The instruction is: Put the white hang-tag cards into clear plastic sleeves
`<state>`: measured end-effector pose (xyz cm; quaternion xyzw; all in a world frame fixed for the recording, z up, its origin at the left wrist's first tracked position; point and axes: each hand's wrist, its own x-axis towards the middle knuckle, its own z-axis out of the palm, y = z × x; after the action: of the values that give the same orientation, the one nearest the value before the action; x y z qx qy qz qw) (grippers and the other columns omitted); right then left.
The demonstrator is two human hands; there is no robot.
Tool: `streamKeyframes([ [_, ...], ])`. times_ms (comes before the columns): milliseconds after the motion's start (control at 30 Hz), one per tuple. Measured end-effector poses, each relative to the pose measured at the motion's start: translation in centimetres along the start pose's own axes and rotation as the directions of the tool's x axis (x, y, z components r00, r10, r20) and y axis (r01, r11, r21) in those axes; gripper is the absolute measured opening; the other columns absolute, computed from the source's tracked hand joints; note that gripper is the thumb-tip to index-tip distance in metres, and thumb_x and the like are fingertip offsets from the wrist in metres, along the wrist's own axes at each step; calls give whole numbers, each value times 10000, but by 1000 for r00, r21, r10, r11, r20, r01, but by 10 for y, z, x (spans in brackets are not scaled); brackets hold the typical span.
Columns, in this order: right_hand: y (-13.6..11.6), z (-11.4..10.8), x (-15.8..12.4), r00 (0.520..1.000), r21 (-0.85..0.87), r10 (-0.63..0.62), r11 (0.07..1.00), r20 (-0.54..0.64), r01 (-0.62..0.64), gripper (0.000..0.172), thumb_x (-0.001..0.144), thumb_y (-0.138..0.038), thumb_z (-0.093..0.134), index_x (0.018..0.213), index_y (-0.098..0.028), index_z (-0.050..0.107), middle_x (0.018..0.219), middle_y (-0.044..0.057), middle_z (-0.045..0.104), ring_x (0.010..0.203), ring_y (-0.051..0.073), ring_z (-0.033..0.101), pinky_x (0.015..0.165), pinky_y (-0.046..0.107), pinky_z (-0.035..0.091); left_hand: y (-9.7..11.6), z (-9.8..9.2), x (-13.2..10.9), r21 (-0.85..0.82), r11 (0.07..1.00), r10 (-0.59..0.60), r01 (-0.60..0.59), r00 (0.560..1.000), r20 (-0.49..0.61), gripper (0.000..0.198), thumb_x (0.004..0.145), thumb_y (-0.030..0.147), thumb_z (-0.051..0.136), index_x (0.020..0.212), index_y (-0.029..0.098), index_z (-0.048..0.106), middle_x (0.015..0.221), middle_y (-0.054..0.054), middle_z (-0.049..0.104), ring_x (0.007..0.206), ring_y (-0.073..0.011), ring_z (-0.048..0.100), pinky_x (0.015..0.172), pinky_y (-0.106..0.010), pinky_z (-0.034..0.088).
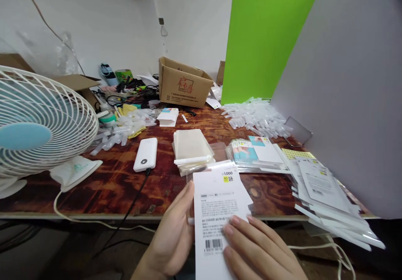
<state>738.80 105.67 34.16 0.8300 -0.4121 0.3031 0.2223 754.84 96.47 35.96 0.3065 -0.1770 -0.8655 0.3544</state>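
Both of my hands are at the bottom of the view, holding a white printed card (216, 213) with a barcode and small text. It seems to sit in a clear plastic sleeve. My left hand (169, 238) grips its left edge, and my right hand (257, 246) lies across its lower right with the fingers on the front. Just beyond the card is a stack of cream-coloured sheets (191, 148) in clear wrap. To its right are a pile of printed cards (257, 154) and a slipping heap of white packaged cards (323, 196).
The card stacks lie on a stained wooden table (94, 188). A white power bank (145, 154) with a black cable lies left of them, beside a white desk fan (40, 121). Clear plastic tubes (257, 116) and a cardboard box (184, 83) stand at the back.
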Motion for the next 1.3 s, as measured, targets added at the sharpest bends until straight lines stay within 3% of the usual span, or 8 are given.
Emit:
streamKeyframes([
  [200,3,28,-11,985,-1,137,990,-110,-138,333,1002,-235,348,1124,-146,644,1225,91,644,1268,191,506,1128,371,338,-17,-6,-10,-10,1000,-21,20,1000,-20,382,884,325,582,1231,175,638,1174,-127,707,1201,-297,582,1105,-458,363],
  [333,3,39,-16,976,16,174,985,-129,-173,399,973,-416,405,1151,-134,626,1240,153,615,1248,219,516,1030,362,437,-24,-12,-13,4,1000,21,-21,1000,-23,334,862,336,617,1165,216,690,1200,-98,699,1239,-290,551,1139,-449,317],
  [567,-4,31,-12,914,-4,312,946,-261,-325,208,838,-175,652,1043,-147,666,1248,151,583,1184,271,525,924,391,487,-38,-28,-16,220,974,49,-51,999,13,356,834,388,641,1151,238,704,1289,-100,643,1292,-326,491,1150,-484,281],
  [733,2,16,-9,968,-6,224,974,-112,-226,294,858,-358,641,1109,-204,655,1300,103,576,1235,286,492,941,426,473,-35,-24,-18,131,991,18,-22,999,32,374,841,393,632,1184,253,685,1279,-94,652,1295,-313,490,1159,-465,266],
  [833,6,15,-10,970,43,236,971,-65,-234,311,864,-403,625,1109,-214,653,1297,83,587,1275,282,461,971,441,462,-29,-16,-19,100,994,29,-33,999,33,383,846,378,627,1201,241,674,1304,-93,635,1327,-305,452,1165,-448,266],
  [1167,-7,33,-6,870,198,431,899,-239,-391,164,832,-102,599,980,-158,642,1197,128,635,1216,262,529,918,418,536,-37,-18,-13,166,984,56,-69,995,77,343,856,383,612,1165,259,696,1308,-84,633,1319,-305,463,1153,-448,289],
  [1233,-9,37,-7,830,218,483,874,-280,-435,187,823,-114,630,1000,-172,646,1158,116,652,1162,252,568,902,412,544,-41,-24,-11,193,980,32,-50,995,97,379,846,420,616,1182,259,685,1287,-97,646,1277,-316,510,1135,-470,314],
  [1300,-11,40,-8,746,230,581,814,-325,-534,273,816,-185,667,1087,-185,635,1267,133,588,1185,273,554,927,461,529,-44,-27,-10,215,975,30,-52,994,103,411,831,449,626,1185,246,683,1250,-111,668,1242,-322,544,1126,-476,322],
])
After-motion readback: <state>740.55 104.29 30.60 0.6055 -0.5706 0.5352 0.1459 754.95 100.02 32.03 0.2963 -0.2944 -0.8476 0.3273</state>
